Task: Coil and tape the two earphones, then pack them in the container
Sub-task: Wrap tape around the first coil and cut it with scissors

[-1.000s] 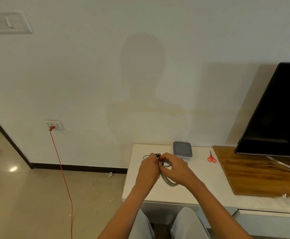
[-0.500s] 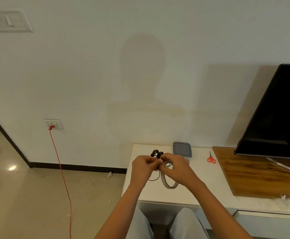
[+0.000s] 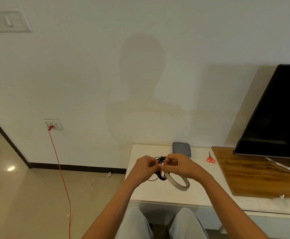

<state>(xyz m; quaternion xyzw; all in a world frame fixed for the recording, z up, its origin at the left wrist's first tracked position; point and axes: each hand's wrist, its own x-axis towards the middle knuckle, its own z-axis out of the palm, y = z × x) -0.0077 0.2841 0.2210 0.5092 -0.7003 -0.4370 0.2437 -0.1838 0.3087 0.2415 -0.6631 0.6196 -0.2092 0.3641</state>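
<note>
Above the white table (image 3: pixel 158 194) my left hand (image 3: pixel 145 167) and my right hand (image 3: pixel 178 165) meet fingertip to fingertip, both pinching a bundle of black earphone wire (image 3: pixel 160 175). Loops of the wire hang below my fingers, and its buds stick up between my hands. A roll of tape (image 3: pixel 179 182) hangs beneath my right hand, tilted, its lower edge near the tabletop. The grey container (image 3: pixel 181 149), lid on, sits at the back of the table by the wall. I cannot tell one earphone from the other in the bundle.
Red-handled scissors (image 3: pixel 210 158) lie right of the container. A wooden board (image 3: pixel 254 176) carries a black TV (image 3: pixel 277 118) at the right. A red cable (image 3: pixel 61 176) runs from a wall socket (image 3: pixel 53 124) down across the floor. My knees are under the table's front edge.
My hands shifted slightly and came closer together on the wire bundle. The buds now sit lower between my fingers, and the tape roll has swung a little to the right.
</note>
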